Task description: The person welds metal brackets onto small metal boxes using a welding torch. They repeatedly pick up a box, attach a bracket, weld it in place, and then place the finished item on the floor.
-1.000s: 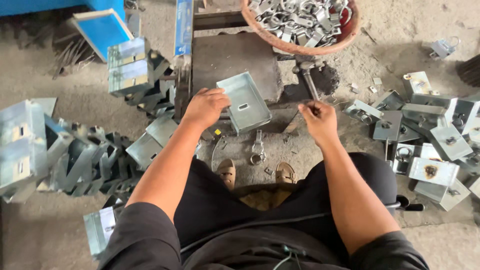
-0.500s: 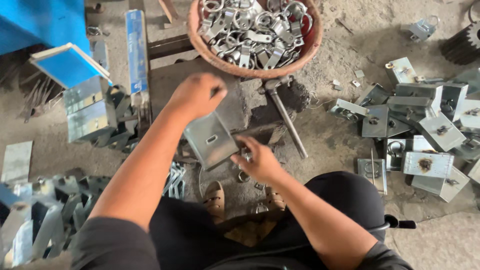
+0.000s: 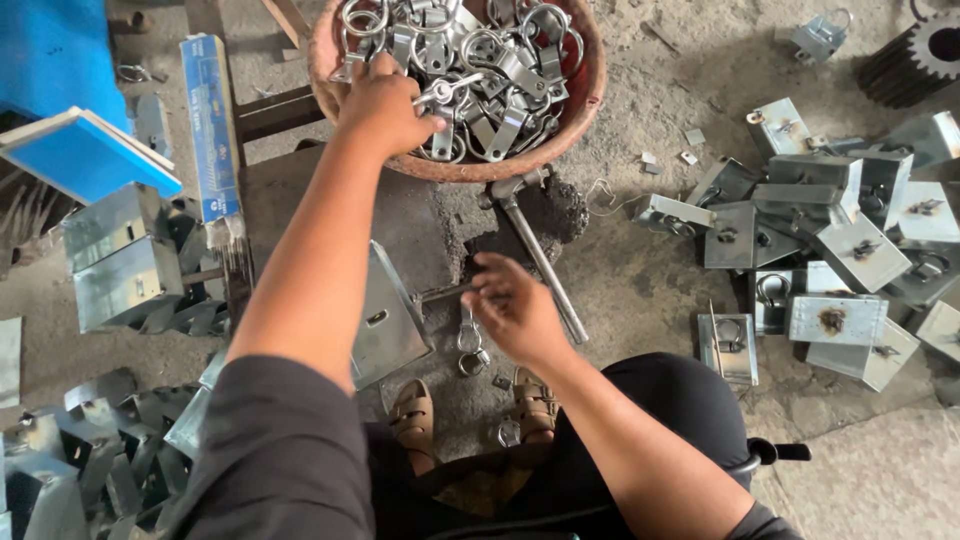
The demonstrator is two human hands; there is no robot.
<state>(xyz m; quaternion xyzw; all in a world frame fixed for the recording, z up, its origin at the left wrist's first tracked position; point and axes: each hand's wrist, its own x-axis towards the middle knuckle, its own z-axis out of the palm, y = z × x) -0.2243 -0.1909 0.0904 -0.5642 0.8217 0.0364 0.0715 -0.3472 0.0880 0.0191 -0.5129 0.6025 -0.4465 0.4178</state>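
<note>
**A:** Which step does this look like?

**B:** Picking a part, I'd judge. The left hand [image 3: 385, 105] is stretched into the round reddish-brown bowl [image 3: 592, 95], fingers curled down and pinched on one silver ring-and-strap fitting [image 3: 440, 95] at the edge of the heap of grey metal fittings [image 3: 500, 60].

**A:** And the other hand?

**B:** The right hand [image 3: 515, 305] hovers low over the dirt floor, just beside the bent galvanised steel plate with a slot [image 3: 385, 320] that leans by the knees. Its fingers are loosely bent; whether they pinch the thin dark pin [image 3: 440, 293] at their tips, I can't tell.

**A:** What would lifting the fitting call for?

**B:** A clean pull, I think. The rings are tangled together, so neighbours could come up with it.

**A:** Anything unclear?

**B:** The left palm covers the grip itself. The plate's lower edge is hidden behind the left arm. A loose shackle [image 3: 470, 340] lies below the right hand, and the stack of grey boxes [image 3: 850, 250] at the right runs out of view.
</note>
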